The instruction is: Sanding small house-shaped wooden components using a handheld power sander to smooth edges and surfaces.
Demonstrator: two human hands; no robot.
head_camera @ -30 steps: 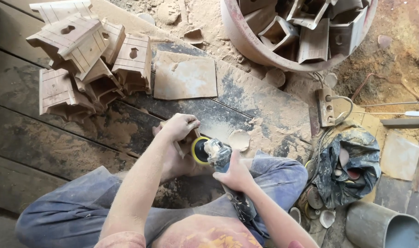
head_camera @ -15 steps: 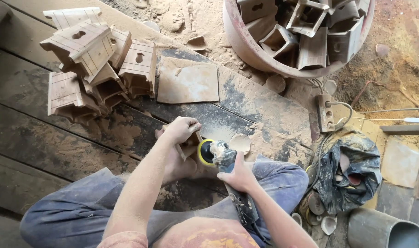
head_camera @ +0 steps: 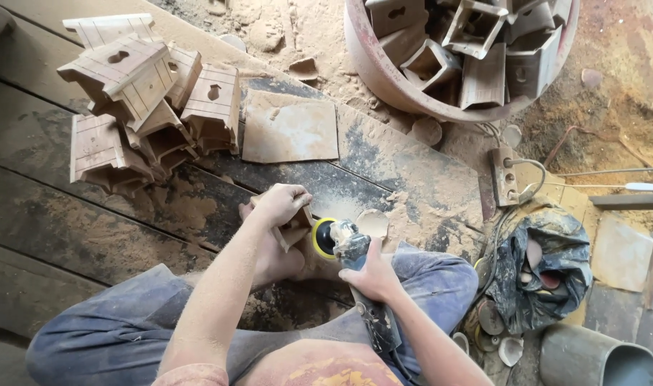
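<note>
My left hand (head_camera: 280, 204) grips a small wooden piece (head_camera: 295, 229) and presses it against the yellow-rimmed disc of a power sander (head_camera: 334, 239). My right hand (head_camera: 373, 275) is wrapped around the sander's body, which lies over my lap with its cord trailing back toward me. Both hands sit just above my knees, over a dark wooden floor dusted with sawdust.
A heap of small wooden birdhouses (head_camera: 144, 100) lies at upper left beside a flat brown sheet (head_camera: 291, 129). A large round basin (head_camera: 384, 71) with several more wooden boxes stands at the top. A black bag (head_camera: 548, 264), a power strip (head_camera: 504, 177) and a grey pipe (head_camera: 598, 361) are at right.
Both hands keep their grip on the wooden piece and the sander. The camera view has shifted slightly, so the birdhouse heap and basin sit a little lower in the picture.
</note>
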